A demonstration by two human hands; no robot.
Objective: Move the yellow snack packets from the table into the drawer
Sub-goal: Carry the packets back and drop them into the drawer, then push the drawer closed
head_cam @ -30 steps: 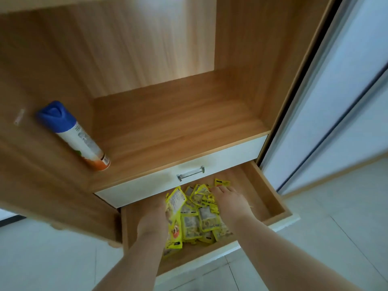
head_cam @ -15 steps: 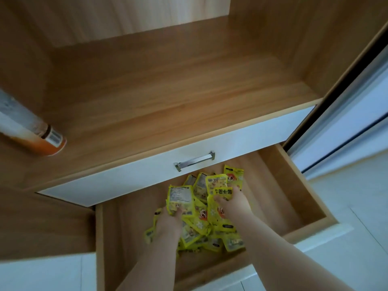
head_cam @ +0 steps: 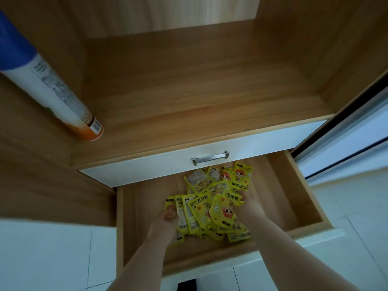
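Open drawer [head_cam: 302, 185], yellow snack packets [head_cam: 212, 202] heaped inside

Your left hand [head_cam: 162, 224]: bare, no glove, no ring or watch seen. Thumb nail short, plain. Behind fingers, wrist and forearm bare right down to frame edge; no sleeve, no cuff, no band.

Your right hand [head_cam: 251, 203]: bare too, no glove, no jewellery seen. Fingertips hidden, nails not readable. Behind fingers, wrist and long forearm uncovered to bottom corner; no sleeve in view. Both forearms smooth, unmarked, slightly blurred.
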